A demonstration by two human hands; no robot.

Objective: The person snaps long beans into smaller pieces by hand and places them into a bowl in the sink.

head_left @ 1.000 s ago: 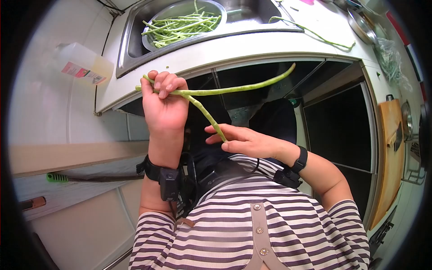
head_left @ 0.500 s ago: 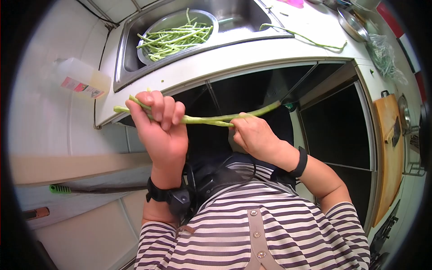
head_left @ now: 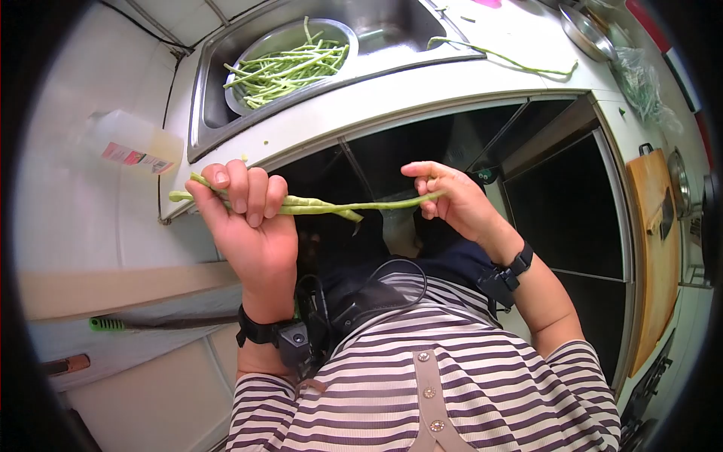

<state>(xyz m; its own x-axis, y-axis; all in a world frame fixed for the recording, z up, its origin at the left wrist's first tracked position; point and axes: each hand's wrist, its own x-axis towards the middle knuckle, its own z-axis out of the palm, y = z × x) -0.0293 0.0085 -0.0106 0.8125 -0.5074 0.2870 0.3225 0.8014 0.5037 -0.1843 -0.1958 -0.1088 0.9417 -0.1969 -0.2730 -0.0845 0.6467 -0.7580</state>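
Note:
My left hand (head_left: 254,230) is closed around several green long beans (head_left: 312,206), whose cut ends stick out past the thumb side on the left. One of them ends in a thin, bent tip near the middle. A longer bean (head_left: 384,205) stretches on to my right hand (head_left: 463,205). There the bean's end lies between the curled fingers and thumb, while the index finger points out. Behind the hands, a metal bowl (head_left: 349,39) full of snapped bean pieces (head_left: 290,71) sits in the sink.
The steel sink (head_left: 399,34) is set in a white counter (head_left: 422,83). One long bean (head_left: 520,66) lies across its edge. A metal pan (head_left: 586,34) and a plastic bag (head_left: 640,87) are at the right. A jug (head_left: 132,143) stands left; a cutting board (head_left: 654,248) leans right.
My right hand has moved slightly right and turned, with its index finger now stretched out. The left hand has shifted a little left and down with the beans.

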